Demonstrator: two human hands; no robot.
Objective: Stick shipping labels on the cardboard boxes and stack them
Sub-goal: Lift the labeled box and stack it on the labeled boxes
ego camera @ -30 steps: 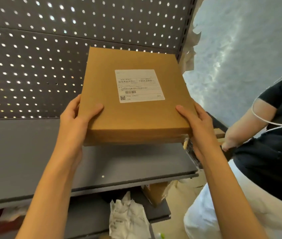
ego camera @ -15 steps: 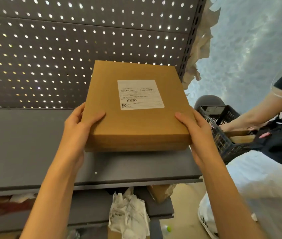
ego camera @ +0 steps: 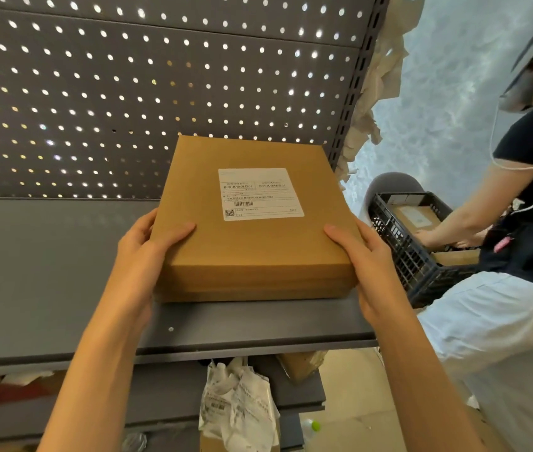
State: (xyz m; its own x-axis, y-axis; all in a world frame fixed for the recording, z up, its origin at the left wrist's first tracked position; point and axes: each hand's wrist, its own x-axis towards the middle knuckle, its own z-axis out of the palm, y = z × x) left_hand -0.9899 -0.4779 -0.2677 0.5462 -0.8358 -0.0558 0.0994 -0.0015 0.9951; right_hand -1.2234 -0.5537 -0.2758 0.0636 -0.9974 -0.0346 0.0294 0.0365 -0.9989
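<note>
Fingers of my left hand [ego camera: 147, 246] and right hand [ego camera: 361, 256] grip the labelled box [ego camera: 252, 243] by its side edges, thumbs on top, low over the shelf [ego camera: 63, 288]. I'd lower it flat, square to the shelf edge, then slide both hands out.

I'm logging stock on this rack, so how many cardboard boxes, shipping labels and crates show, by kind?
Cardboard boxes: 3, the held box, one in the crate, one on the lower shelf
Shipping labels: 2, on the held box and on the crate's box
Black plastic crate: 1
Total: 6
</note>
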